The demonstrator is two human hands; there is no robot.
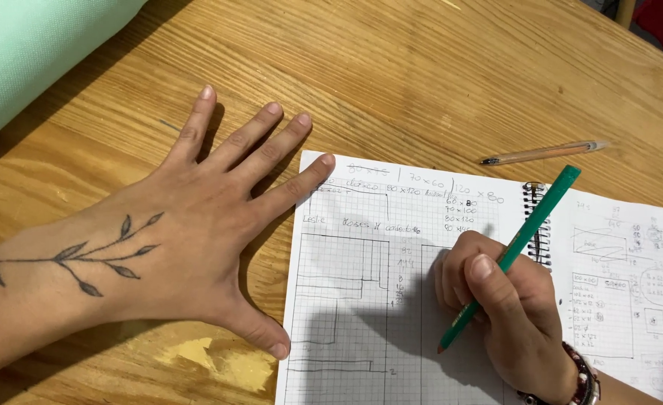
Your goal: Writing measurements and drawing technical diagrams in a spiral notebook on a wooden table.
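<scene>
My left hand (204,225) lies flat on the wooden table (421,67), fingers spread, with the index fingertip on the top left corner of an open spiral notebook (361,300). A leaf-sprig tattoo runs along that wrist. My right hand (504,307) grips a green pencil (515,251), whose tip rests on the squared left page among pencil-drawn rectangles and handwritten figures. The right page (631,292) carries more small sketches.
An orange ballpoint pen (545,153) lies on the table beyond the notebook. A roll of mint-green fabric (24,52) sits at the top left corner. A worn patch in the varnish (219,364) shows near my left thumb. The table's far right edge is close.
</scene>
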